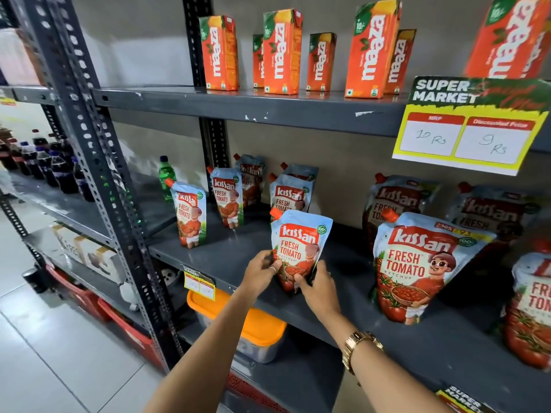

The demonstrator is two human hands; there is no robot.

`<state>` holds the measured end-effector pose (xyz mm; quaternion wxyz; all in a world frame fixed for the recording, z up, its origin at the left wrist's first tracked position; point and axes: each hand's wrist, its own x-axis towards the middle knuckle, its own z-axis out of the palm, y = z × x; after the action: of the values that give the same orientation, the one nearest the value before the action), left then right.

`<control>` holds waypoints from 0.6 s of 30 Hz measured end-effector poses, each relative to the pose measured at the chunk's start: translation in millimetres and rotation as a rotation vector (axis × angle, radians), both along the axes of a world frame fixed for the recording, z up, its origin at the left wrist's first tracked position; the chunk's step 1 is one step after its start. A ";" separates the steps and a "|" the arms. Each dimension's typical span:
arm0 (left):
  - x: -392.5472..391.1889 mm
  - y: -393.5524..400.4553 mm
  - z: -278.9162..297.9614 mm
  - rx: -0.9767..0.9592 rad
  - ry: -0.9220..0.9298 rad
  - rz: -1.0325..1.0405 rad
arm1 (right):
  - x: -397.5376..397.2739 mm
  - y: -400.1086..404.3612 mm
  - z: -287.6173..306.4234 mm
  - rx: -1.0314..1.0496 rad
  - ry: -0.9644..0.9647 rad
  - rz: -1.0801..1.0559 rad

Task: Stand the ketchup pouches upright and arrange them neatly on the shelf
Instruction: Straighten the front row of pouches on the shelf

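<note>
Together, left hand (pixel 260 271) and right hand (pixel 318 289) grip upright ketchup pouch (pixel 299 244) on shelf (pixel 238 260).

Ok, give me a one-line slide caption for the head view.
Both hands, left hand and right hand, steady an upright ketchup pouch on the grey shelf.

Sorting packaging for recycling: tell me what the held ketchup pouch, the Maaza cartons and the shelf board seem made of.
Ketchup pouch: flexible plastic film, likely laminated; glossy print, soft creases, orange plastic-looking spout cap.
Maaza cartons: coated paperboard, probably; sharp folded edges, slight sheen.
Shelf board: grey-painted metal, apparently; chipped paint on the board above, perforated uprights.
</note>
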<state>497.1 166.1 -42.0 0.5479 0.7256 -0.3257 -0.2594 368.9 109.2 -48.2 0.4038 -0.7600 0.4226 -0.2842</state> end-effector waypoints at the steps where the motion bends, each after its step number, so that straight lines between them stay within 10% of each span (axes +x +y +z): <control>1: 2.8 0.2 -0.8 0.006 -0.001 0.009 | 2.5 0.1 0.7 -0.005 0.015 0.003; 18: 83.1 1.7 -6.6 -0.018 0.037 0.185 | 88.5 9.6 -0.5 -0.004 0.055 0.029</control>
<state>580.2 167.8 -48.5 0.5819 0.7426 -0.2497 -0.2182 457.4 118.8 -48.8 0.3946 -0.7742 0.4222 -0.2580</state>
